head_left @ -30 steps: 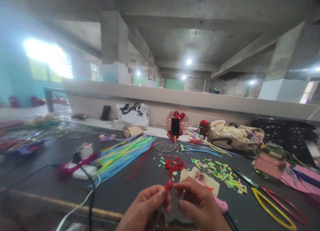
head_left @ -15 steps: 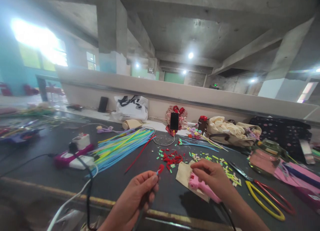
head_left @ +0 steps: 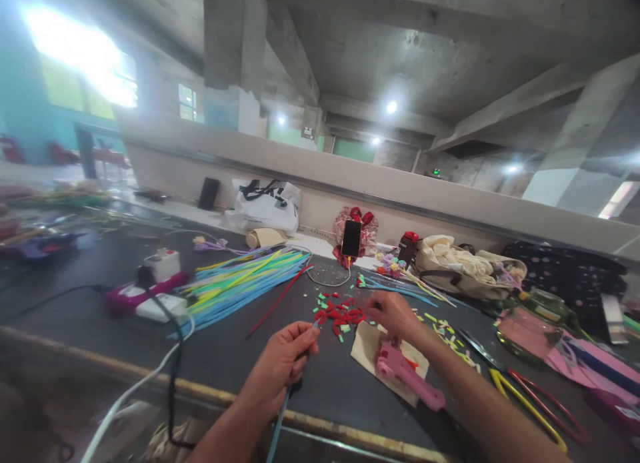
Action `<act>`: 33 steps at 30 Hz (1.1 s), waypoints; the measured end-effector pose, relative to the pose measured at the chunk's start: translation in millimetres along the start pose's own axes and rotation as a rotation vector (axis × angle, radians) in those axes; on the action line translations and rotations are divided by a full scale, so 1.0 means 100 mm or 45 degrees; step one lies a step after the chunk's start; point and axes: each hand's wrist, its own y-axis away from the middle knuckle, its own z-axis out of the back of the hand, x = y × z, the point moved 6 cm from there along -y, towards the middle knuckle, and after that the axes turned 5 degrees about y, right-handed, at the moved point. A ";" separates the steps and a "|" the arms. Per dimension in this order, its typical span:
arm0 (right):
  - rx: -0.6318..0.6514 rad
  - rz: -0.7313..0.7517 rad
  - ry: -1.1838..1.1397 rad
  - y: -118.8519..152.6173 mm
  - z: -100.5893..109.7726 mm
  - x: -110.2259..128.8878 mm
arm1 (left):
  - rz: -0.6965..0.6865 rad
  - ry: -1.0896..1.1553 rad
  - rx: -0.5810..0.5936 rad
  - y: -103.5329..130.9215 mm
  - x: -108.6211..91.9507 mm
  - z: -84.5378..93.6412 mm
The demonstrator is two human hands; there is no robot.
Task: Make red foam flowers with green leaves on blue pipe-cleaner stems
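Note:
My left hand (head_left: 285, 353) pinches a light blue pipe cleaner (head_left: 277, 431), whose stem hangs below the fist; a red curl sits at its tip. Just beyond the fingertips lies a heap of short red pipe cleaner pieces (head_left: 345, 311) mixed with small green bits. At the right edge of that heap is my right hand (head_left: 394, 314), its fingers curled together; whatever they pinch, if anything, is hidden. Beneath the right forearm a pink glue gun (head_left: 405, 373) rests on a beige pad (head_left: 364, 349), untouched by the fingers.
Long pipe cleaners (head_left: 245, 286) lie in a bundle left of the heap, near a power strip (head_left: 160, 306) with cables. Large scissors (head_left: 500, 369) and a green-lidded jar (head_left: 533, 319) stand right. A phone (head_left: 351, 239) leans at the back beside bags.
My right hand has moved from over the glue gun, forward and left, to the edge of the red pieces. The left hand still holds the blue pipe cleaner in about the same place.

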 end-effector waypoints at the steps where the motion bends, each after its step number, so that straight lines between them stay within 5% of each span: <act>1: 0.035 0.014 0.034 -0.03 -0.03 0.01 | -0.004 0.005 -0.008 -0.01 0.01 0.00; 10: 0.256 0.100 0.208 -0.29 -0.29 0.18 | -0.061 0.051 -0.074 -0.02 0.01 0.03; 33: 0.256 0.002 0.068 -0.62 -0.49 0.14 | -0.093 0.059 -0.076 0.02 0.03 0.02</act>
